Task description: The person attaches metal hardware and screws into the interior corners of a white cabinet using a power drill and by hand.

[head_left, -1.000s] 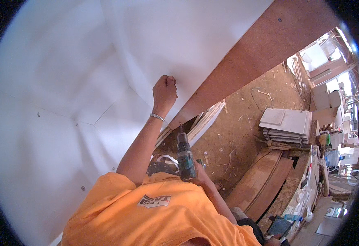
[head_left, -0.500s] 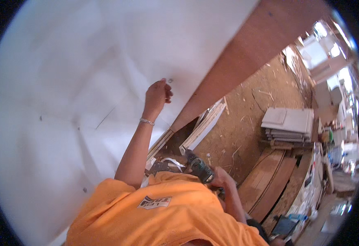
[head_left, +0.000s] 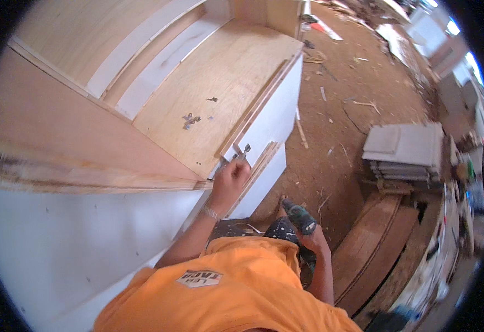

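Note:
My left hand (head_left: pixel 232 180) is closed, its fingertips pinching a small metal hinge (head_left: pixel 246 150) beside the edge of a white panel (head_left: pixel 272 108). That panel leans along the front of an open wooden cabinet (head_left: pixel 197 91). On the cabinet's plywood board lie several loose metal fittings (head_left: pixel 189 120), with a single small one (head_left: pixel 212 99) farther off. Lower right, my right hand (head_left: pixel 312 239) grips a dark cordless drill (head_left: pixel 299 217) by its handle. The drill's front end points up and left, away from the cabinet; whether it carries a bit cannot be made out.
A white cabinet side (head_left: pixel 87 232) stands close on my left. On the right are stacked pale panels (head_left: pixel 405 146) and long brown boards (head_left: pixel 372 232). Wood scraps and a thin cord lie on the brown dirt floor (head_left: pixel 330 116).
My view has swung from the broad white surface to the cabinet's inside. My left hand has left that surface and is now at the panel edge with the hinge. The drill stays in my right hand.

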The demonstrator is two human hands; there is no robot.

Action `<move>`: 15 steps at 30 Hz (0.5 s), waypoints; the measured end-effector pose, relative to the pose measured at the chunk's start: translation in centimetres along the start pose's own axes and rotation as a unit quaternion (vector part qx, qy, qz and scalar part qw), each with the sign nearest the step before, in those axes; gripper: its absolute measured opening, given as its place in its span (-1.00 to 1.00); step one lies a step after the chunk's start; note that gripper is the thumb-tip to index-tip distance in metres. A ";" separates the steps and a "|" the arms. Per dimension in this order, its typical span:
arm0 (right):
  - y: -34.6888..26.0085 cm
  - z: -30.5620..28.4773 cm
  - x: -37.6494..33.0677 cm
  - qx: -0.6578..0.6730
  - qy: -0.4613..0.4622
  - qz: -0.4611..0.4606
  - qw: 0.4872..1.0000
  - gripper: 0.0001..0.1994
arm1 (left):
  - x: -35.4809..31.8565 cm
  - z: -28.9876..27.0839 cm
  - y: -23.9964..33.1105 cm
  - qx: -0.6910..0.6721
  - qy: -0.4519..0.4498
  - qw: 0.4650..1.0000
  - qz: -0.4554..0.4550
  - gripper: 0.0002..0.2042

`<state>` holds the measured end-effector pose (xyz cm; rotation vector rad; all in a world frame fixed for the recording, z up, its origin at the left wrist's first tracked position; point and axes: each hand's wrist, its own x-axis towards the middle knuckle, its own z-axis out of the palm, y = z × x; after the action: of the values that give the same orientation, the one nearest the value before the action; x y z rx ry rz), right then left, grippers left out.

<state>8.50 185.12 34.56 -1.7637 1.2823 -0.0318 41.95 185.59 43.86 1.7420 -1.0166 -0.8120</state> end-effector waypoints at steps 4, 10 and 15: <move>1.9 -7.3 2.3 0.074 -0.025 0.095 0.992 -0.61 | 14.2 2.3 -4.0 0.098 0.273 0.956 0.043 -0.90; 10.3 -14.3 5.7 -0.018 -0.056 0.099 0.993 -0.69 | 25.1 -6.0 -10.3 0.464 0.239 0.853 0.028 -0.80; 11.6 -17.7 7.0 0.009 -0.045 0.076 0.996 -0.71 | 26.2 -5.3 -8.1 0.502 0.175 0.846 -0.045 -0.89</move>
<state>-5.66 167.95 33.60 -1.6295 1.3436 0.1215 60.20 165.98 35.96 2.6965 -1.1943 0.0930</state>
